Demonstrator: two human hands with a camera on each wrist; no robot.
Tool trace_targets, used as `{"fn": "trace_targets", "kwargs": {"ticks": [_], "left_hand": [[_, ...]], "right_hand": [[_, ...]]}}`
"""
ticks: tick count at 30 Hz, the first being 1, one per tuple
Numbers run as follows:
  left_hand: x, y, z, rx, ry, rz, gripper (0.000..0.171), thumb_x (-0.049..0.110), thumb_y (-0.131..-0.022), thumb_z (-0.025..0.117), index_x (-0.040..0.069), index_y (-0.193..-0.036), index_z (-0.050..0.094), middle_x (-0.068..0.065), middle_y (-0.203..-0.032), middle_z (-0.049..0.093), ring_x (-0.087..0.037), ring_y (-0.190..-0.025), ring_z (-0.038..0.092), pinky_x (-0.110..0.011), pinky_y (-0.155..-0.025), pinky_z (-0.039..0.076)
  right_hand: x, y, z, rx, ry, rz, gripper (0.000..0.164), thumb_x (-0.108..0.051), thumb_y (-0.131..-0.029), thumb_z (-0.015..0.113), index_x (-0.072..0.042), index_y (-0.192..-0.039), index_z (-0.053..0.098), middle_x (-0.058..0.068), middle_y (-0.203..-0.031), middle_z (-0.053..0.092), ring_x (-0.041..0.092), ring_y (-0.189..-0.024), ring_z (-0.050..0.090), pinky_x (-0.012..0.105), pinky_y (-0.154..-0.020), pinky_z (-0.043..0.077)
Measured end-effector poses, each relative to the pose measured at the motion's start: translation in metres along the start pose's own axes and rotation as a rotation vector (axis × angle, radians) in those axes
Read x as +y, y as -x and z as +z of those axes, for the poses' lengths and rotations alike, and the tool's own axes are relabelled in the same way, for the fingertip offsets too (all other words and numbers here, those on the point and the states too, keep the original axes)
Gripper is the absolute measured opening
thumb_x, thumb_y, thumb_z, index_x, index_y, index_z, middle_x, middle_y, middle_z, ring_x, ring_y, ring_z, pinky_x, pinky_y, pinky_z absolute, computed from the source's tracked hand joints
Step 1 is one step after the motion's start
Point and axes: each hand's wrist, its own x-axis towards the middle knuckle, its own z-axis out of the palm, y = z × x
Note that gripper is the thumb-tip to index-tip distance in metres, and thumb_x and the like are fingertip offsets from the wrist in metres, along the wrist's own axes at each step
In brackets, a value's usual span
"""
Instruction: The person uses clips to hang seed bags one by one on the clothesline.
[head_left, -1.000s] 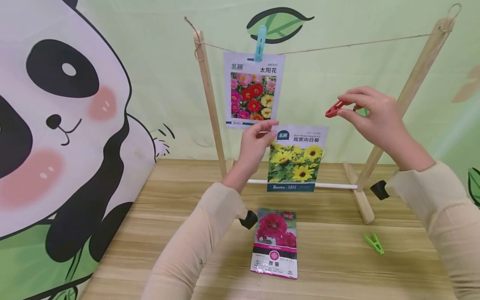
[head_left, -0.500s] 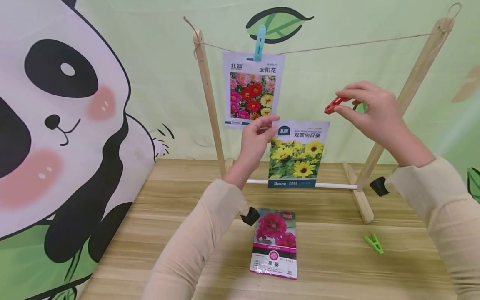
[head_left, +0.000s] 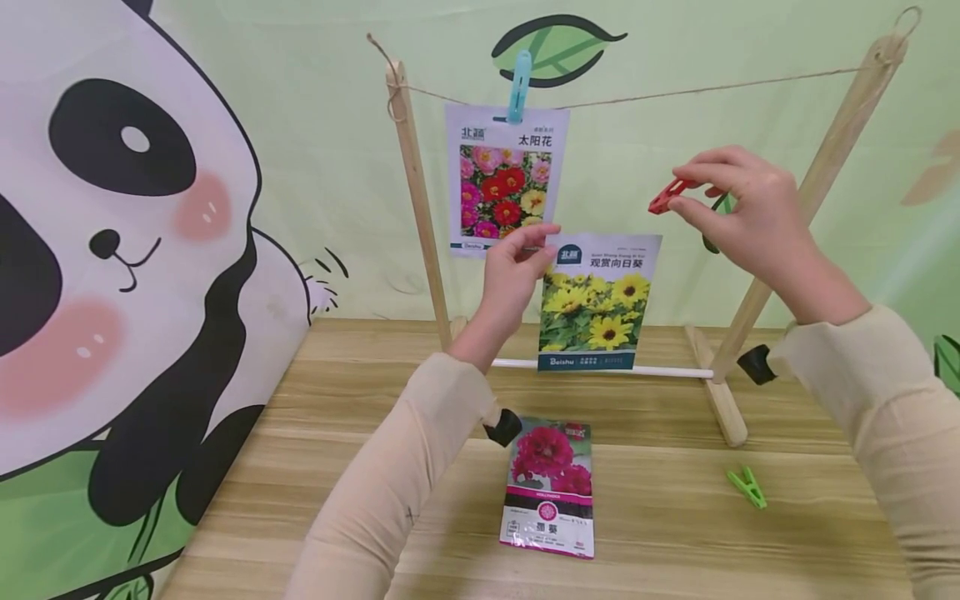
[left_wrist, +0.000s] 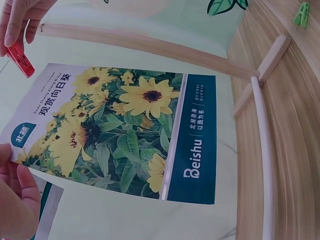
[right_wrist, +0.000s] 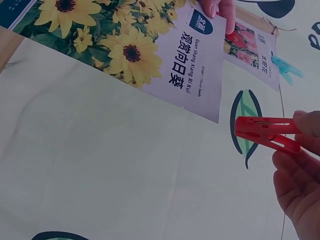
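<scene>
My left hand (head_left: 513, 271) pinches the upper left corner of a seed packet (head_left: 592, 312) with yellow sunflowers, held upright in the air below the twine. To its right, my right hand (head_left: 750, 212) holds a red clothespin (head_left: 667, 197) between thumb and fingers. In the right wrist view the red clothespin (right_wrist: 265, 132) lies sideways, its tip apart from the packet's top edge. Another seed packet (head_left: 506, 183), with pink and red flowers, hangs from the twine (head_left: 705, 89) by a blue clothespin (head_left: 520, 87), partly behind my left fingers.
Two wooden posts (head_left: 420, 200) carry the twine, joined low down by a white rod (head_left: 675, 372). A magenta-flower seed packet (head_left: 547, 492) lies flat on the wooden table (head_left: 660, 533), and a green clothespin (head_left: 747, 487) lies to its right. Behind hangs a panda-printed backdrop (head_left: 337, 167).
My left hand has raised the sunflower packet slightly toward the twine. My right hand has risen a little too, with the red clothespin still in its fingers.
</scene>
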Motion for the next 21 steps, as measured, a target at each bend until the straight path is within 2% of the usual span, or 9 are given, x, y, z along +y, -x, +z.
{"fn": "trace_targets", "kwargs": {"ticks": [10,21], "left_hand": [[0.0034,-0.0007,0.0010,0.022,0.002,0.005,0.021,0.004,-0.084,0.056,0.008,-0.104,0.063,0.000,-0.091,0.053,-0.012,-0.082,0.052,-0.023,-0.072,0.049],[0.0068,-0.0063,0.0025,0.028,0.015,0.017,0.022,0.003,-0.083,0.057,0.006,-0.104,0.063,0.003,-0.086,0.050,-0.009,-0.076,0.048,-0.018,-0.063,0.045]], "right_hand": [[-0.0031,-0.0048,-0.0010,0.021,0.009,-0.009,0.026,-0.004,-0.073,0.069,0.002,-0.098,0.066,0.014,-0.098,0.063,-0.019,-0.077,0.035,0.003,-0.068,0.032],[-0.0072,-0.0085,-0.0020,0.012,-0.001,0.027,0.026,-0.005,-0.075,0.067,0.002,-0.101,0.065,0.014,-0.100,0.061,-0.021,-0.077,0.035,0.002,-0.070,0.032]]}}
